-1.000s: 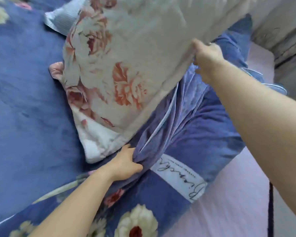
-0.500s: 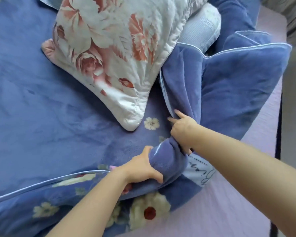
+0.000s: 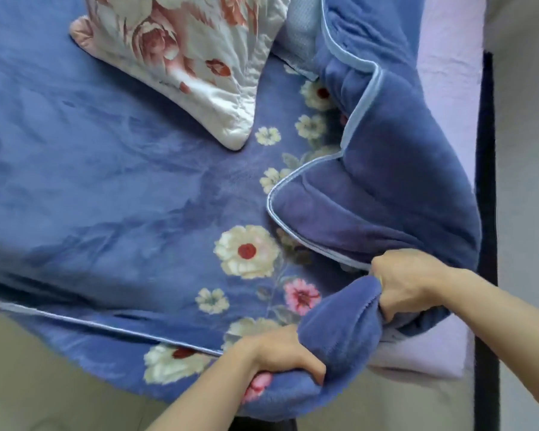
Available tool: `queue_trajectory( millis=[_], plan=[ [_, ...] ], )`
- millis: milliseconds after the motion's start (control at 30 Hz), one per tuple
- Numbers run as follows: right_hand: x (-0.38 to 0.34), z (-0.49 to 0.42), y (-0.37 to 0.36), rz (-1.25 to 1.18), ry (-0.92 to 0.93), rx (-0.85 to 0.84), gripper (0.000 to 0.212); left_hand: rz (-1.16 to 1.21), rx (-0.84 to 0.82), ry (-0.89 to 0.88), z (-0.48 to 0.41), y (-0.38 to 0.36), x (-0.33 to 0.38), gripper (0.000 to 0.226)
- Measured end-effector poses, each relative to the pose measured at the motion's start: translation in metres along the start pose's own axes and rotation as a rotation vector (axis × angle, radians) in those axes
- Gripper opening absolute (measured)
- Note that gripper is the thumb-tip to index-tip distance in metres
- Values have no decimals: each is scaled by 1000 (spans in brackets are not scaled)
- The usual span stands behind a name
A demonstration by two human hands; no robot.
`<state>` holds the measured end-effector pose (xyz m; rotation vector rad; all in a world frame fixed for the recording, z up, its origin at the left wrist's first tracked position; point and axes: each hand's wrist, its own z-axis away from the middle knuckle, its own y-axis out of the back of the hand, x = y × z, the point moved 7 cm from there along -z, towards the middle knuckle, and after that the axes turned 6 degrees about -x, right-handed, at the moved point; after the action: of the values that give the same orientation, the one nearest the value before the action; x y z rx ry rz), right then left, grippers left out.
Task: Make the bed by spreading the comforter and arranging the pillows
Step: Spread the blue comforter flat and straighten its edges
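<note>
Item one, the comforter (image 3: 122, 188): blue plush, piped in pale blue, printed with cream, red-centred and pink flowers near its corner; it lies spread across most of the bed, its near edge hanging over the bedside. Its right portion is folded back on itself in thick rolls (image 3: 395, 188), showing the plain blue underside. Item two, my left hand (image 3: 277, 356): closed, fingers curled over the comforter's near edge, a pink flower just under the knuckles. Item three, my right hand (image 3: 408, 284): closed in a fist round a bunched roll of the same comforter at its corner, just beside the left, the blue cloth bulging between the two. Item four, a floral pillow (image 3: 193, 57): white quilted cover with rust-red roses, lying on top of the comforter toward the head of the bed, one corner pointing at the printed flowers. Item five, a second pillow (image 3: 302, 38): pale blue, textured, partly hidden between the floral pillow and the folded comforter. Item six, the lilac sheet (image 3: 442, 73): bare along the right side of the bed and under the lifted corner.
</note>
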<state>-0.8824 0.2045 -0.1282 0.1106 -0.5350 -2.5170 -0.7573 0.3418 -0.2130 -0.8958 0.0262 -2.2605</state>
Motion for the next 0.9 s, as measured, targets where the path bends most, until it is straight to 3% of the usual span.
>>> queue_trajectory(
  millis=[133,233,300,367,433,500,533,600,667,700,733,800,833,900],
  plan=[
    [10,32,-37,-51,-39,-38,37,-211,-83,34,0,-21,1,49],
    [9,27,-88,-75,-78,-129,35,-452,-51,119,-15,-38,-9,54],
    [5,19,-137,-184,-96,-240,29,-623,-68,153,-28,-64,-30,66],
    [-2,15,-176,-350,-115,-335,19,-601,-73,176,-34,-78,-58,78],
    [2,18,-191,-498,-137,-340,33,-287,128,131,-36,-58,-68,47],
    [11,27,-188,-761,-121,-234,32,34,498,40,-21,-16,-57,6],
    [14,34,-179,-894,-50,-175,26,192,655,-3,-12,6,-43,16],
    [16,50,-154,-1119,149,-100,11,617,742,-128,-2,26,-12,21],
    [28,60,-133,-1263,271,-44,25,937,635,-195,-4,29,13,19],
    [44,62,-126,-1332,275,35,27,949,572,-235,-16,27,32,19],
    [65,61,-116,-1404,214,147,26,932,515,-251,-23,22,59,23],
    [121,56,-104,-1584,35,437,19,587,510,-379,-38,11,122,23],
    [146,52,-101,-1714,-12,522,17,395,519,-450,-45,2,148,36],
    [175,40,-94,-1890,-18,451,67,153,519,-503,-58,-30,191,57]
  ],
)
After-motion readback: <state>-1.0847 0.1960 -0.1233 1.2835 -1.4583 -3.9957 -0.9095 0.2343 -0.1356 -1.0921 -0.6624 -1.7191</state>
